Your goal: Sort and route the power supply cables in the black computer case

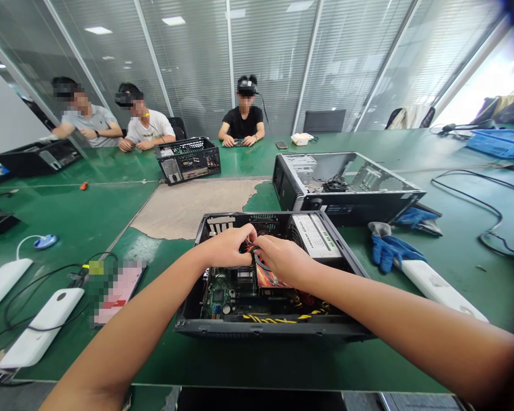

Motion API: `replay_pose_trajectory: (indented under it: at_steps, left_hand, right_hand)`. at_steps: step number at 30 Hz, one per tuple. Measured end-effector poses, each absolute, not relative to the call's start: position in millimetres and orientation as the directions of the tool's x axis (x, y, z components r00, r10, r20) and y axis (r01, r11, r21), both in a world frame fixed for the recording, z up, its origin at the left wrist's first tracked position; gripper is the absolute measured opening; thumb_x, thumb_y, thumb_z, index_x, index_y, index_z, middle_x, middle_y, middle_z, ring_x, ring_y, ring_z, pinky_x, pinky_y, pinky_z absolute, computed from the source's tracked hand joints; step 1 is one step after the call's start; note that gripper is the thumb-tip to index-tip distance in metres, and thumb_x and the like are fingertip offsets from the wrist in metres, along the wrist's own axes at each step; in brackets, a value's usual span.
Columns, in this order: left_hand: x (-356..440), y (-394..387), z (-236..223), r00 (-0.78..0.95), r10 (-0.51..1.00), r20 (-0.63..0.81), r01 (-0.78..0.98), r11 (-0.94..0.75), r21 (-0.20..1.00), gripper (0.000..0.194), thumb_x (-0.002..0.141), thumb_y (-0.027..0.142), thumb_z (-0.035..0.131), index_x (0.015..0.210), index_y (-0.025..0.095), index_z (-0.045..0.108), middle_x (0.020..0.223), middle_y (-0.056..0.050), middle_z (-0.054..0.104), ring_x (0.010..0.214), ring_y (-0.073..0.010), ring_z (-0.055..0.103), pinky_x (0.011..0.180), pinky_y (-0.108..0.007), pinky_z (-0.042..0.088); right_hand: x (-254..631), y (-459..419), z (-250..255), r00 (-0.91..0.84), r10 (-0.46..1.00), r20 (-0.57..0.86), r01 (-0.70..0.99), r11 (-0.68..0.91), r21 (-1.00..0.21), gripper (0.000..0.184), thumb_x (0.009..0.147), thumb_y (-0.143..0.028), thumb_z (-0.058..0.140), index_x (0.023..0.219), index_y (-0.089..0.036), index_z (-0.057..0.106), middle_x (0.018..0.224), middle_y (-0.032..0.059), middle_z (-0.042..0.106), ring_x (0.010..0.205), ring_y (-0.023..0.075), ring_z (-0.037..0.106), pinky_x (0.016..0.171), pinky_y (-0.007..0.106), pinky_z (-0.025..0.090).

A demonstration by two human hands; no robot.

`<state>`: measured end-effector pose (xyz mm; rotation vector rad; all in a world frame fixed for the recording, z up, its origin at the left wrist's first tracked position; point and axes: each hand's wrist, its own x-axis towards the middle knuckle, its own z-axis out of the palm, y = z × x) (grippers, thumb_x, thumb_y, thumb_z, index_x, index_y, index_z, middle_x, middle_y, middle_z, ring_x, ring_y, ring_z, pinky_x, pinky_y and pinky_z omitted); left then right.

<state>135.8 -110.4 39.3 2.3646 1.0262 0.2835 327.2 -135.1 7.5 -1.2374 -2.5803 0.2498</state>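
Observation:
An open black computer case (257, 327) lies on its side in front of me. Both my hands are inside it, close together above the motherboard (223, 291). My left hand (229, 246) and my right hand (285, 260) have their fingers closed on a bundle of coloured wires (251, 249); the fingertips are partly hidden. Beneath my right hand is a card with an orange-red printed cover (270, 278). A power supply with a white label (319, 235) sits at the case's back right. Yellow-and-black cables (274, 318) run along the near wall.
Another open case (364, 202) stands behind mine, and a smaller one (188, 160) beyond. Blue gloves (389, 251) and a white power bank (443, 288) lie right. Left are a phone (122, 291), another white power bank (43, 325) and cables. Several people sit across the green table (163, 365).

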Motion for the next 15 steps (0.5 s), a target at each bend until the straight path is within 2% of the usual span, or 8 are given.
replay_pose_trajectory:
  at_steps: [5, 12, 15]
  left_hand:
    - [135.2, -109.5, 41.2, 0.703, 0.709, -0.050, 0.614, -0.570, 0.546, 0.030, 0.073, 0.031, 0.052, 0.100, 0.019, 0.049, 0.084, -0.002, 0.058, 0.073, -0.0161, 0.049, 0.066, -0.028, 0.034]
    - [134.8, -109.0, 42.8, 0.710, 0.703, -0.050, 0.620, -0.589, 0.518, 0.023, 0.074, 0.030, 0.051, 0.095, 0.019, 0.052, 0.084, -0.002, 0.061, 0.075, -0.0172, 0.051, 0.066, -0.028, 0.034]
    - [133.9, -108.8, 43.2, 0.708, 0.705, -0.047, 0.606, -0.572, 0.553, 0.023, 0.077, 0.032, 0.053, 0.096, 0.019, 0.052, 0.087, -0.002, 0.061, 0.077, -0.0174, 0.052, 0.068, -0.029, 0.036]
  right_hand:
    - [326.5, -136.5, 14.5, -0.595, 0.798, 0.101, 0.754, 0.597, -0.274, 0.017, 0.097, -0.020, 0.039, 0.104, -0.014, 0.054, 0.094, 0.0103, 0.064, 0.080, 0.0189, 0.059, 0.064, 0.028, 0.034]
    - [324.6, -138.9, 27.0, -0.576, 0.817, 0.006, 0.795, 0.562, -0.228, 0.017, 0.098, -0.020, 0.039, 0.105, -0.013, 0.052, 0.090, 0.0114, 0.066, 0.075, 0.0205, 0.061, 0.062, 0.030, 0.032]
    - [324.6, -138.4, 33.3, -0.588, 0.809, -0.009, 0.785, 0.568, -0.248, 0.015, 0.098, -0.018, 0.038, 0.103, -0.013, 0.052, 0.089, 0.0115, 0.066, 0.076, 0.0209, 0.061, 0.062, 0.030, 0.031]
